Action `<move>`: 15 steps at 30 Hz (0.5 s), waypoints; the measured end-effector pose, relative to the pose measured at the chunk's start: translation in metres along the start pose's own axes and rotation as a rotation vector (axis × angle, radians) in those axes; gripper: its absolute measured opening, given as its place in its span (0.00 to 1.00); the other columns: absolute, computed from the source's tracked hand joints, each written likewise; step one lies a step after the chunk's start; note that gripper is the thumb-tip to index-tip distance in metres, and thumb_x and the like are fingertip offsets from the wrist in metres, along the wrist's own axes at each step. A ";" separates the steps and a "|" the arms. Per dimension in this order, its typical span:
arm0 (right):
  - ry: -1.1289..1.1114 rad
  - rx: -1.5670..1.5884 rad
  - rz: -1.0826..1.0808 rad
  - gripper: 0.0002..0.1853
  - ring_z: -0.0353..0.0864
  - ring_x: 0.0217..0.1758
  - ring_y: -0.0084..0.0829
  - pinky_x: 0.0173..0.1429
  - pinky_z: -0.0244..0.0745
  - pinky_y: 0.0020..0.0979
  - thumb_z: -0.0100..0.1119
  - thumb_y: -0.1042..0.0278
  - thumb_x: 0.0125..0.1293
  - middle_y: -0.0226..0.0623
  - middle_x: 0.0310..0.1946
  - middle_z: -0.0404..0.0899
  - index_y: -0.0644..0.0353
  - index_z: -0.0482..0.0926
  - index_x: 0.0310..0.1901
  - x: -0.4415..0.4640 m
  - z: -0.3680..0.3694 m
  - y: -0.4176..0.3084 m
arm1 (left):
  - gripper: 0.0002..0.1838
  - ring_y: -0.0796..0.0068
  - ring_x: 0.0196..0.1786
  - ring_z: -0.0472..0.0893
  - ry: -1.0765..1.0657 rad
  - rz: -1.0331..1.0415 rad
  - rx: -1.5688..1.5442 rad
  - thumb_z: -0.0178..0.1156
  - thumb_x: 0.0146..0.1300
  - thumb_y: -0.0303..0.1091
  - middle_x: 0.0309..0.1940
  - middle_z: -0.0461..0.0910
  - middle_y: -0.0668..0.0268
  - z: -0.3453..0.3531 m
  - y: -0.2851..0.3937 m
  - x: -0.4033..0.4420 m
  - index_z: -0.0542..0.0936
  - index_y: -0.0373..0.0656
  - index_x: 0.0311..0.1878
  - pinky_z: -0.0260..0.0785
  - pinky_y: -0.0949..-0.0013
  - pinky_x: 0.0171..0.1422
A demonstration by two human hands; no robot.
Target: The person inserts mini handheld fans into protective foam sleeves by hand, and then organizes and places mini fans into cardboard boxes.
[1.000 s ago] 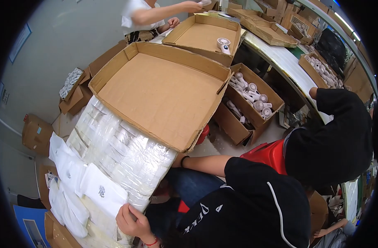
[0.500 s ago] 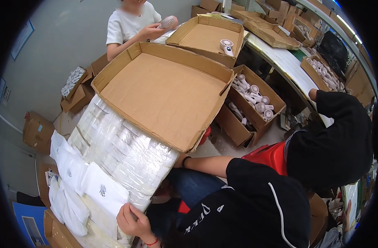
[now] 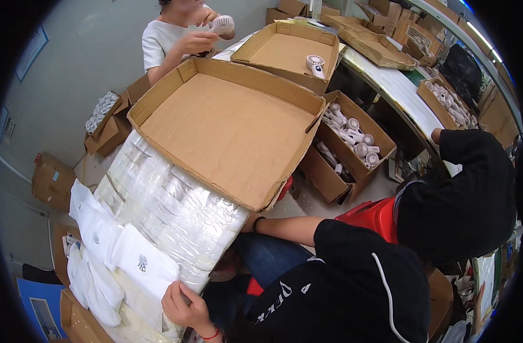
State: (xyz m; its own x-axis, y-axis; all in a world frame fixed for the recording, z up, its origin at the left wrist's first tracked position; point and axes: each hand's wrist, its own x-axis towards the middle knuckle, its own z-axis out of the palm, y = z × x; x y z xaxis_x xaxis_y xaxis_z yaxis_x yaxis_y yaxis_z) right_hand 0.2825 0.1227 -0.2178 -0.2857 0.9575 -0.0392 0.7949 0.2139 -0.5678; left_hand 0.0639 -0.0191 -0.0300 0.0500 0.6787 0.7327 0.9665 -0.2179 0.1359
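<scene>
My left hand (image 3: 184, 306), with a red string at the wrist, rests at the near edge of the table. Its fingers are stretched out and lie by the lower corner of a white cloth pouch (image 3: 144, 260) with a dark printed emblem. More white pouches (image 3: 95, 286) lie loosely beside that one. My right hand (image 3: 252, 222), with a black band at the wrist, is at the table's side edge below a large shallow cardboard tray (image 3: 227, 126). Most of its fingers are hidden there, so I cannot see whether it holds anything.
Clear plastic film covers the table (image 3: 164, 188). A second cardboard tray (image 3: 273, 46) bears one handheld fan (image 3: 315, 65). Cartons of fans (image 3: 353, 134) stand on the floor. Across the table a person in white holds a fan (image 3: 222, 24); a person in black (image 3: 461, 200) sits at right.
The person in white has moved the fan slightly left and up and leaned a little to the left. My two hands stay where they were.
</scene>
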 end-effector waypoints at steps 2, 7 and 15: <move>-0.005 -0.005 0.000 0.34 0.48 0.73 0.35 0.74 0.41 0.43 0.44 0.44 0.58 0.44 0.69 0.53 0.54 0.63 0.64 0.000 -0.001 -0.001 | 0.04 0.58 0.35 0.78 0.000 -0.001 0.003 0.56 0.59 0.25 0.31 0.78 0.59 0.000 0.000 0.000 0.79 0.36 0.34 0.70 0.61 0.39; -0.024 -0.023 0.004 0.34 0.47 0.73 0.34 0.74 0.41 0.43 0.46 0.45 0.58 0.45 0.69 0.53 0.54 0.63 0.64 -0.001 -0.005 -0.004 | 0.04 0.58 0.34 0.78 0.008 -0.001 0.001 0.56 0.59 0.25 0.31 0.78 0.59 0.000 0.000 0.000 0.79 0.36 0.33 0.70 0.62 0.38; -0.301 -0.356 -0.044 0.34 0.47 0.74 0.34 0.74 0.40 0.43 0.47 0.46 0.58 0.47 0.69 0.52 0.54 0.63 0.64 -0.049 -0.030 -0.042 | 0.03 0.59 0.34 0.77 0.025 0.012 -0.007 0.56 0.58 0.24 0.31 0.78 0.60 0.000 0.002 0.004 0.79 0.37 0.33 0.69 0.62 0.37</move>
State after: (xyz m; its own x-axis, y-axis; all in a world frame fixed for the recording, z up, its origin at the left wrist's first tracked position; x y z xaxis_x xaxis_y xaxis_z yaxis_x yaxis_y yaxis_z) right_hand 0.2790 0.0730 -0.1671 -0.4241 0.8585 -0.2884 0.8977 0.3564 -0.2589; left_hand 0.0655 -0.0169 -0.0269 0.0552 0.6586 0.7505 0.9639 -0.2311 0.1319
